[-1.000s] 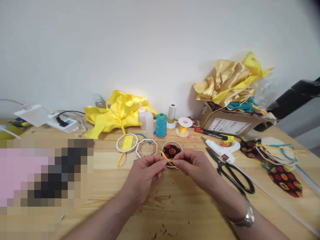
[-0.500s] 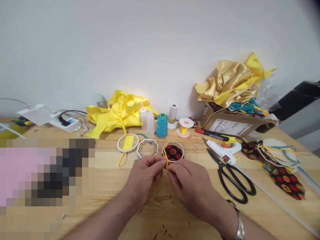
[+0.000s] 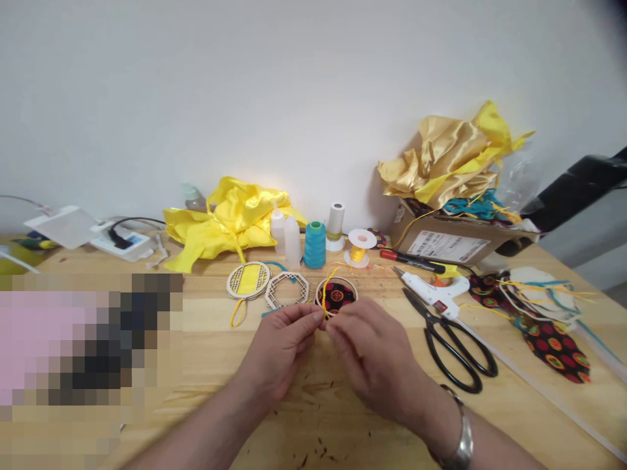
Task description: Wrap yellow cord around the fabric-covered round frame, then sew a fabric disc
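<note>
A thin wooden ring [image 3: 354,288] backed with black, red-patterned fabric [image 3: 337,296] lies in front of my fingers. Yellow cord [image 3: 326,297] runs across the left side of the ring down to my fingertips. My left hand [image 3: 284,349] pinches this cord at the ring's near edge, between thumb and forefinger. My right hand [image 3: 377,356] is closed right beside it, its bent fingers at the same cord and covering the ring's lower right edge. The fingertips partly hide the cord's end. An octagonal wooden lattice frame [image 3: 287,291] lies just beyond my left hand.
Black-handled scissors [image 3: 450,349] and a white glue gun [image 3: 435,294] lie to the right. Behind stand a teal thread cone [image 3: 315,245], a yellow cord spool [image 3: 361,248] and white bottles [image 3: 292,241]. A round lattice piece [image 3: 249,281] lies left; a cardboard box [image 3: 445,238] stands back right.
My right hand has lifted slightly and turned, its fingers now covering more of the ring's lower right edge. My left hand keeps its pinch. The view has shifted a little.
</note>
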Available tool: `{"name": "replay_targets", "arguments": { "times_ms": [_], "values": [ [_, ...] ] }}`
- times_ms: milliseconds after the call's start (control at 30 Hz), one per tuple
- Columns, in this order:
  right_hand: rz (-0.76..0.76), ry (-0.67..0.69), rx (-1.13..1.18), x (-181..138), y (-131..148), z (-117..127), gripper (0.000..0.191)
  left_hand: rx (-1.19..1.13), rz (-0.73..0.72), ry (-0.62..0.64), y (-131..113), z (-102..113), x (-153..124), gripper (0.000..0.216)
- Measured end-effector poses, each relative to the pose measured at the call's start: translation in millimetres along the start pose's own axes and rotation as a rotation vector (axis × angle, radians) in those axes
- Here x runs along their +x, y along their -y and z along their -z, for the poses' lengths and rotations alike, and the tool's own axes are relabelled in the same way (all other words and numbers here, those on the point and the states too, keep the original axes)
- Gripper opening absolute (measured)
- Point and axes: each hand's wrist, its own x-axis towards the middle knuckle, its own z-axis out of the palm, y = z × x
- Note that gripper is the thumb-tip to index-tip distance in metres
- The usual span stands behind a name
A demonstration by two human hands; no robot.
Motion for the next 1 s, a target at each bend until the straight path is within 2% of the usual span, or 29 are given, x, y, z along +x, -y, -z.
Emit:
{"name": "replay_targets", "arguments": {
  "times_ms": [67, 133, 167, 233, 300, 400, 500, 700, 1000],
  "values": [
    [-0.33, -0.027, 0.283, 5.6, -6.5, -0.2, 0.016, 0.066, -0.026, -0.011, -0.6, 0.0, -0.3, 0.011],
    [-0.631, 0.063, 0.566, 9.9, -12.1, -2.0, 0.021, 0.129, -0.036, -0.007, -0.3, -0.2, -1.0, 0.011],
    [-0.73, 0.13, 0.702, 11.3, -13.9, -3.2, 0.024, 0.15, -0.039, 0.009, 0.1, -0.3, -1.4, 0.01],
    [-0.827, 0.217, 0.922, 12.9, -14.8, -5.0, 0.027, 0.164, -0.032, 0.068, 0.8, -0.9, -2.6, 0.01],
    [-0.867, 0.247, 1.036, 13.6, -13.0, -5.3, 0.028, 0.171, -0.008, 0.116, 0.8, -1.9, -3.8, 0.01],
    [-0.915, 0.258, 1.094, 14.1, -9.4, -3.6, 0.03, 0.216, -0.017, 0.118, -0.6, -3.7, -5.2, 0.01],
    [-0.909, 0.265, 1.116, 14.4, -8.4, -2.7, 0.028, 0.266, -0.051, 0.111, -1.8, -4.6, -5.8, 0.012],
    [-0.877, 0.253, 1.113, 14.4, -11.4, -4.6, 0.023, 0.279, -0.028, 0.15, -0.3, -2.0, -4.8, 0.014],
    [-0.887, 0.249, 1.138, 13.4, -15.5, -4.6, 0.018, 0.366, -0.103, 0.202, -1.8, -0.2, -3.4, 0.014]
  ]
}}
